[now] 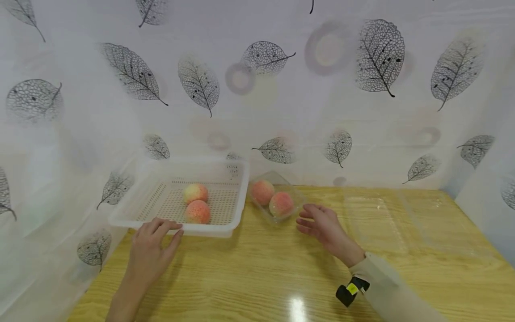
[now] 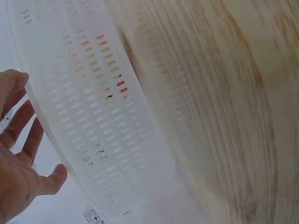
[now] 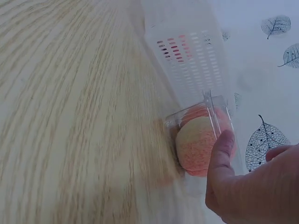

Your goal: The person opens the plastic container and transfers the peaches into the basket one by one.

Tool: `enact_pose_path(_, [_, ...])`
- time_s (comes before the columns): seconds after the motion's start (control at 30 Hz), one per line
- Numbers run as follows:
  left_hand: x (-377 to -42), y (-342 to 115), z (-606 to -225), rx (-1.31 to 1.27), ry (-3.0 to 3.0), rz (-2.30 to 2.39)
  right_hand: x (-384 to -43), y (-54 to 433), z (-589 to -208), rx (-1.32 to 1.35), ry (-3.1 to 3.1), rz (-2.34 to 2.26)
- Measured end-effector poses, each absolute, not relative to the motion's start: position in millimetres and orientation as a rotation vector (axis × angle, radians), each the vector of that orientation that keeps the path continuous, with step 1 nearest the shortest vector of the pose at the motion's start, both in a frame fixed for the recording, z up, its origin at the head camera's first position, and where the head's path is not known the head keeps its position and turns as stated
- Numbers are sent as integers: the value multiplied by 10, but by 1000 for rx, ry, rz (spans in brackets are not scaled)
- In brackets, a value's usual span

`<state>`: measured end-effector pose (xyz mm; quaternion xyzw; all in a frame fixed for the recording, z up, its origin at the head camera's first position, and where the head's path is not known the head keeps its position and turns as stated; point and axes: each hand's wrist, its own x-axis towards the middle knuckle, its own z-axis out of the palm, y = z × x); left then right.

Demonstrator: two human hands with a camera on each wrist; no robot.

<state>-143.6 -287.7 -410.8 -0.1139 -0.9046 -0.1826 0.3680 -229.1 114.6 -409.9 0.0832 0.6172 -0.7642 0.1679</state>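
Note:
Two pink-and-yellow peaches (image 1: pixel 197 211) lie inside a white perforated plastic basket (image 1: pixel 237 197). My left hand (image 1: pixel 149 250) rests on the basket's near rim, fingers over the edge and thumb at the outer side. In the left wrist view the fingertips (image 2: pixel 18 80) meet that rim, and the peaches show only through the slots. Just right of the basket stands a small clear plastic box (image 1: pixel 299 197) holding two more peaches (image 1: pixel 281 203). My right hand (image 1: pixel 323 228) is at the box's right side with fingers extended. In the right wrist view, one fingertip (image 3: pixel 226 139) overlaps the box's edge.
Clear flat plastic pieces (image 1: pixel 372 219) lie on the right part of the wood-grain table (image 1: pixel 241 277). A white curtain with leaf prints (image 1: pixel 281 103) hangs behind the table and along its sides. A dark device with a yellow mark (image 1: pixel 352 290) sits at the right wrist.

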Motion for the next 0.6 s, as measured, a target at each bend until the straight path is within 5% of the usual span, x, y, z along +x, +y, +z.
enact_pose_path(0.6, [-1432,-2874,-4098,-265,-2358,-486,-2508,878,-4148,496,1412,-2297])
